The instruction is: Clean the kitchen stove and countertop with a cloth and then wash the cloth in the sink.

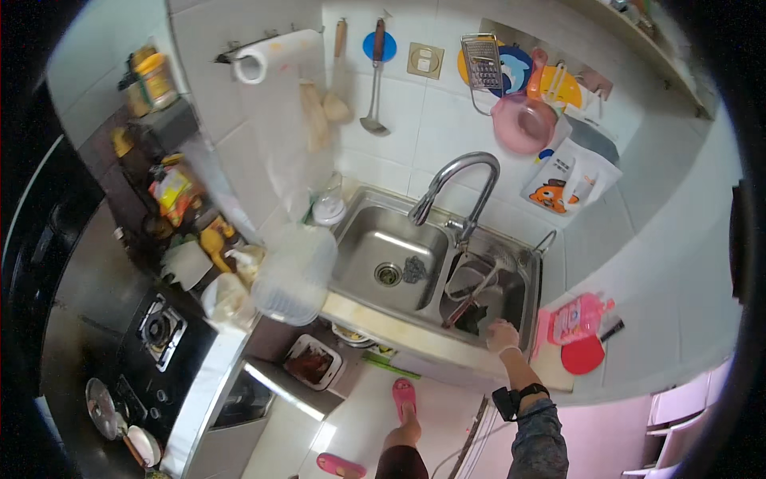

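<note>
My right hand (503,336) is at the front right corner of the double steel sink (432,314), over the smaller basin. Its fingers are bent downward; whether they hold something I cannot tell. Beside it in that basin lie a strainer (497,263), a utensil with a reddish-brown handle (459,312) and a dark object (471,319). The left basin holds a steel wool scourer (414,270) beside the drain (388,274). A chrome faucet (479,161) arches above. My left hand is out of view.
A clear plastic container (297,272) stands left of the sink. To the right are a pink bottle (577,318) and a red paddle-shaped thing (582,356). A gas stove (160,330) is at the lower left, and a cabinet door (287,386) stands ajar below the counter.
</note>
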Demonstrator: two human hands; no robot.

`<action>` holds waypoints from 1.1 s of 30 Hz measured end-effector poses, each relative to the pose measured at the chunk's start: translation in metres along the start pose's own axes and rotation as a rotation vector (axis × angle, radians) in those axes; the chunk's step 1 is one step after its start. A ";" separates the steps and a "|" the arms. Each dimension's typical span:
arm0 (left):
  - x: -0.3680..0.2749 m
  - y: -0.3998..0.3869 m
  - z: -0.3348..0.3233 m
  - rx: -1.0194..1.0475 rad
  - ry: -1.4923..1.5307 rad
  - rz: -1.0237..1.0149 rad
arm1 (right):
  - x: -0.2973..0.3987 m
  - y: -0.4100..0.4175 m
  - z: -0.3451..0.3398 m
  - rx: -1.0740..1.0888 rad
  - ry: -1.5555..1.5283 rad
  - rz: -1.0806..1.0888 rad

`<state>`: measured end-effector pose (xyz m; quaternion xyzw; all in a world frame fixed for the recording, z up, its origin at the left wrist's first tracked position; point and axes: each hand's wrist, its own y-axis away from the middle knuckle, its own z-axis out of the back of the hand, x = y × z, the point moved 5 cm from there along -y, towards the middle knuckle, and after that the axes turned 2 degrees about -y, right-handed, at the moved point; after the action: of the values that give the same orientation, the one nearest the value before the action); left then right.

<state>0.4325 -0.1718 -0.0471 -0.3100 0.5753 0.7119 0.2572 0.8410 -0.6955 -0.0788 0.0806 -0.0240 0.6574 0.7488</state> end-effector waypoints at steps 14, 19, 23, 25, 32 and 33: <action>-0.243 -0.229 -0.279 0.273 -0.253 -0.188 | -0.068 -0.155 -0.164 0.807 0.122 0.091; -0.285 -0.265 -0.330 0.345 -0.253 -0.254 | -0.084 -0.125 -0.164 0.403 -0.397 -0.031; -0.284 -0.298 -0.364 0.438 -0.147 -0.179 | -0.105 -0.115 -0.205 0.721 -0.029 -0.405; -0.285 -0.300 -0.378 0.491 -0.118 -0.245 | -0.115 -0.096 -0.213 0.714 -0.162 -0.584; -0.294 -0.330 -0.368 0.497 0.080 -0.051 | -0.016 -0.073 0.017 0.048 -0.696 -0.515; -0.314 -0.324 -0.374 0.509 0.092 -0.059 | 0.007 -0.074 0.043 0.024 -0.709 -0.334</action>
<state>0.9338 -0.4742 -0.0839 -0.2840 0.7377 0.5215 0.3213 0.9181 -0.7040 -0.0415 0.3144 -0.2602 0.4580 0.7897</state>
